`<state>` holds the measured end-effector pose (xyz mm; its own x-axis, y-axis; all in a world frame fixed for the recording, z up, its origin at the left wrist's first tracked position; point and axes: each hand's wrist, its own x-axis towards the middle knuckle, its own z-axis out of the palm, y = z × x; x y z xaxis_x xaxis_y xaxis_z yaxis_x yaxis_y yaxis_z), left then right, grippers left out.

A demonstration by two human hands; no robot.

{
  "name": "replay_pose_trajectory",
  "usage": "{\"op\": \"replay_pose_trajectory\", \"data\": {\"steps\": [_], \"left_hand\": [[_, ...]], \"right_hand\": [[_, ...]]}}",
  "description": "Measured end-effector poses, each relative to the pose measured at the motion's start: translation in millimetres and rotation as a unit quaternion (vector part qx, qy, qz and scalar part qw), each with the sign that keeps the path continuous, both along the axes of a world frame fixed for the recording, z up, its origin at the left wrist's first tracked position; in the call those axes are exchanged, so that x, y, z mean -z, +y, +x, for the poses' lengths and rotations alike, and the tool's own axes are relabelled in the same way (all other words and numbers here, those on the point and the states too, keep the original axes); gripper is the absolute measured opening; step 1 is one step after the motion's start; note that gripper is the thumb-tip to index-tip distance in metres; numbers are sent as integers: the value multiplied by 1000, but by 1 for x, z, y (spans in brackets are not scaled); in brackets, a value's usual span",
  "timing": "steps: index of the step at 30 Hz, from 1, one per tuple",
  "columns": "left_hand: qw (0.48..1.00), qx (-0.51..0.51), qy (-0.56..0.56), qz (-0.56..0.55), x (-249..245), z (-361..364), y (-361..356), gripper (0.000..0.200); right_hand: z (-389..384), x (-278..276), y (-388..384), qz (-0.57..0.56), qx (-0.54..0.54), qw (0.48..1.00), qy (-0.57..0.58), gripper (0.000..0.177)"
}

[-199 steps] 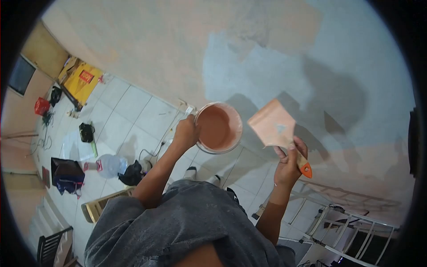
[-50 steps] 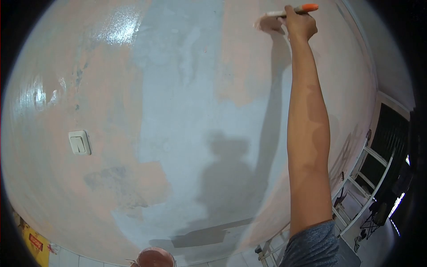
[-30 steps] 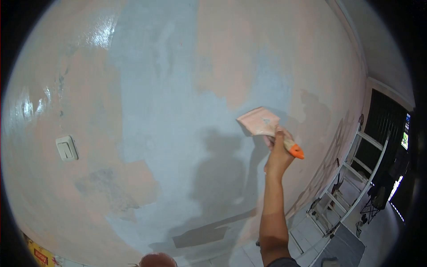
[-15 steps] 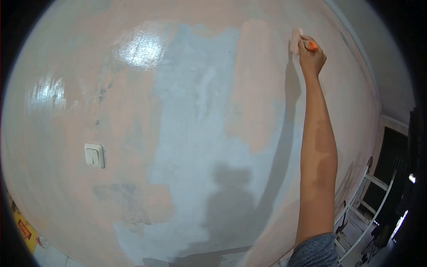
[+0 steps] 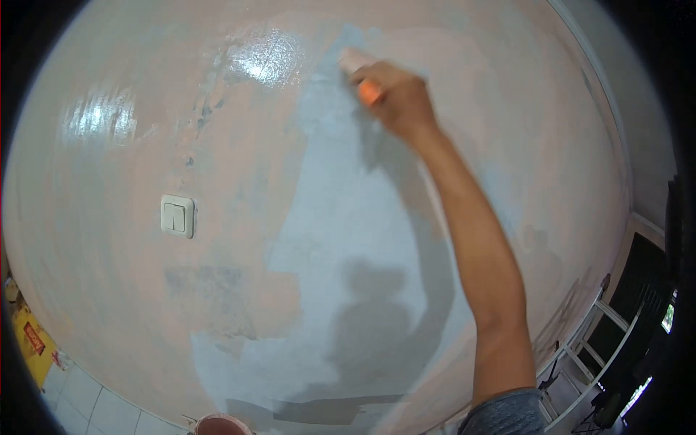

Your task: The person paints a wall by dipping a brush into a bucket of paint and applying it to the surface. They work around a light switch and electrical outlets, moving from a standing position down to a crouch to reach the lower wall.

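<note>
My right hand [image 5: 397, 98] is closed around a paintbrush [image 5: 349, 61] with an orange handle. The brush's pale, peach-coated end meets the wall [image 5: 326, 188] near the top, at the upper part of a bluish-grey patch. Peach paint in uneven strokes surrounds that patch. My right arm reaches up from the lower right, and its shadow falls on the wall below. My left hand is out of view.
A white light switch [image 5: 177, 217] is set in the wall on the left. At the bottom edge shows the rim of a paint bucket [image 5: 220, 418]. A metal ladder [image 5: 589, 348] stands at right; a yellow package [image 5: 34, 341] lies at lower left.
My right hand has swept left with the brush, from the upper right of the wall to the top of the grey patch. The view has tilted down slightly, bringing in the bucket rim.
</note>
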<state>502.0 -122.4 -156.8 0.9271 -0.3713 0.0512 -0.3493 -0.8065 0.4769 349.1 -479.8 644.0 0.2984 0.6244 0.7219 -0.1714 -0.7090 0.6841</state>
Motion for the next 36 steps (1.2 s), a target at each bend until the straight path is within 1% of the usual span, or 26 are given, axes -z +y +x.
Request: {"op": "replay_pose_trajectory", "data": {"steps": [1, 2, 4, 5, 7, 8, 10, 12, 14, 16, 17, 19, 20, 21, 22, 23, 24, 26, 28, 29, 30, 31, 32, 33, 34, 36], "left_hand": [[992, -93, 17, -87, 2, -2, 1, 38], [992, -91, 17, -84, 1, -4, 3, 38], [993, -77, 66, -62, -10, -7, 9, 40], [993, -77, 67, -63, -19, -10, 10, 40], [994, -46, 89, -32, -33, -18, 22, 43], [994, -51, 91, -33, -25, -16, 25, 43], [995, -69, 68, -19, -1, -11, 33, 46], [995, -56, 77, 8, -9, -16, 42, 44], [995, -41, 85, 34, -10, -20, 44, 42], [993, -96, 72, -22, -4, -22, 44, 37], [992, -97, 74, -20, -15, -28, 44, 37], [997, -50, 60, -6, -45, -38, 43, 33], [997, -50, 60, -3, -39, -38, 43, 33], [996, -62, 61, -4, -28, -35, 41, 33], [995, -73, 61, -6, -27, -34, 40, 33], [996, -71, 62, -5, -27, -35, 39, 33], [995, -69, 75, 2, -37, -39, 37, 34], [994, -62, 89, 13, -47, -43, 35, 34], [994, -39, 105, 20, -50, -41, 35, 34], [994, -35, 105, 23, -62, -42, 35, 34], [994, 4, 93, 61, -77, -45, 35, 34], [991, 43, 80, 97, -85, -47, 34, 35], [991, 47, 80, 100, -81, -45, 32, 35], [994, 32, 82, 69, -74, -41, 28, 34], [996, 17, 83, 39, -75, -40, 27, 34], [996, 16, 87, 31, -93, -48, 22, 33]], "right_hand": [[6, 27, 9, 5, -8, 1000, 24, 19], [10, 53, 15, 9, -17, 999, 48, 21], [11, 102, 30, 50, 5, 992, 119, 19], [6, 116, 38, 48, 5, 992, 119, 19], [1, 136, 52, 82, 15, 977, 197, 14], [0, 130, 53, 80, 11, 977, 199, 14], [-16, 104, 44, 52, -126, 978, 160, 10], [-38, 56, 27, 51, -105, 989, 93, 12], [-60, -6, 3, 10, -96, 995, 10, 14], [-77, -45, 1, 87, -22, 993, -72, 14], [-80, -60, -6, 88, -23, 993, -70, 14], [-84, -83, -19, 96, 18, 992, -80, 13], [-83, -87, -27, 98, 19, 992, -79, 13], [-80, -85, -41, 39, 41, 997, -60, 15], [-77, -79, -45, -21, 62, 997, -40, 17], [-73, -65, -53, -11, 61, 998, -18, 18], [-70, -36, -51, 1, 62, 998, 6, 20], [-65, 30, -48, -47, 85, 995, 27, 23], [-71, 99, -37, 38, 67, 990, 122, 24], [-78, 127, -23, 48, 85, 982, 163, 24], [-86, 146, -10, 59, 104, 971, 205, 24], [-91, 152, 0, 62, 108, 971, 205, 24], [-96, 155, 10, 90, 107, 962, 235, 24], [-100, 156, 17, 118, 103, 952, 264, 24], [-104, 148, 18, 121, 105, 951, 264, 24], [-106, 112, 7, 88, 43, 973, 207, 22]]}}
